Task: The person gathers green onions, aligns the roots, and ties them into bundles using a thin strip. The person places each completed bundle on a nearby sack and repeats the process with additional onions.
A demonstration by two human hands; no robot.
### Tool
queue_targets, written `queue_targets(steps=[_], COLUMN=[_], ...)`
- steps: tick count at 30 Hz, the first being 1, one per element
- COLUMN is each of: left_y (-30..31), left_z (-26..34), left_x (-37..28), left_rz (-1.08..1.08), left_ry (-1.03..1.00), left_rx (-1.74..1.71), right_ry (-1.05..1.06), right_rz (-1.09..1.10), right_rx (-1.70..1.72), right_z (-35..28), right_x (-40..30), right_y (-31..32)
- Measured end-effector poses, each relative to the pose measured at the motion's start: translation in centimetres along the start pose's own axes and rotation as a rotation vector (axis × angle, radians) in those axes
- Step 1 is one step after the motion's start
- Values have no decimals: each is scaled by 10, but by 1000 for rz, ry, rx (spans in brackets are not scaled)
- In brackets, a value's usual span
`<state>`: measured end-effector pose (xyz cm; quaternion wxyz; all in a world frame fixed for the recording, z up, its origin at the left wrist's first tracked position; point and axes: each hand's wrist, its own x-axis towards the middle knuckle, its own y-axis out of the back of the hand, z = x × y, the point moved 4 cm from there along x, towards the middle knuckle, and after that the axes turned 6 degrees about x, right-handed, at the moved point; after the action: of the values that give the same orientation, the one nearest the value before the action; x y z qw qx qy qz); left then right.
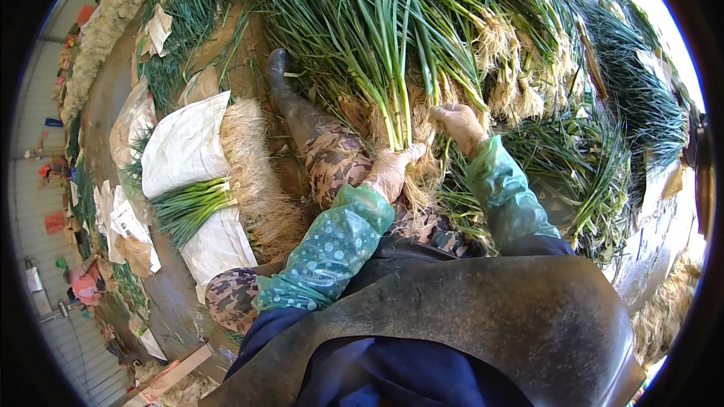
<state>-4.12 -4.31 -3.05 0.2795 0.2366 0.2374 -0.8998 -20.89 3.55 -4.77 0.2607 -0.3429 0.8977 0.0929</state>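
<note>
My left hand (390, 172) grips a few green onions (397, 107) low on their pale stems, with the leaves pointing away from me. Tan roots (417, 192) hang below that hand. Slightly farther out and to the right, my right hand (461, 127) has its fingers closed around the stem of another green onion (433, 82). Both forearms wear translucent green sleeve covers. Just beyond my hands lies a large heap of green onions (328, 28), many with roots turned towards me.
On the left, a bundle of green onions (192, 209) lies on white sheeting (218, 240), beside a thick row of roots (249, 158). Loose leaves (588, 181) pile up at right. My boot (278, 76) touches the heap's left side. A person (86, 288) in red is far left.
</note>
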Motion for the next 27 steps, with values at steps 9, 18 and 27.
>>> queue_targets(steps=[9, 18, 27], left_y=[3, 4, 22], left_z=[-9, -12, -12], left_x=[2, 11, 26], left_rz=[-71, 141, 92], left_ry=[201, -11, -164], left_rx=[-274, -42, -230], right_ry=[140, -287, 541], right_rz=[-445, -774, 452], right_rx=[119, -1669, -859], right_z=[15, 125, -39], right_x=[1, -39, 23], right_y=[-55, 18, -7])
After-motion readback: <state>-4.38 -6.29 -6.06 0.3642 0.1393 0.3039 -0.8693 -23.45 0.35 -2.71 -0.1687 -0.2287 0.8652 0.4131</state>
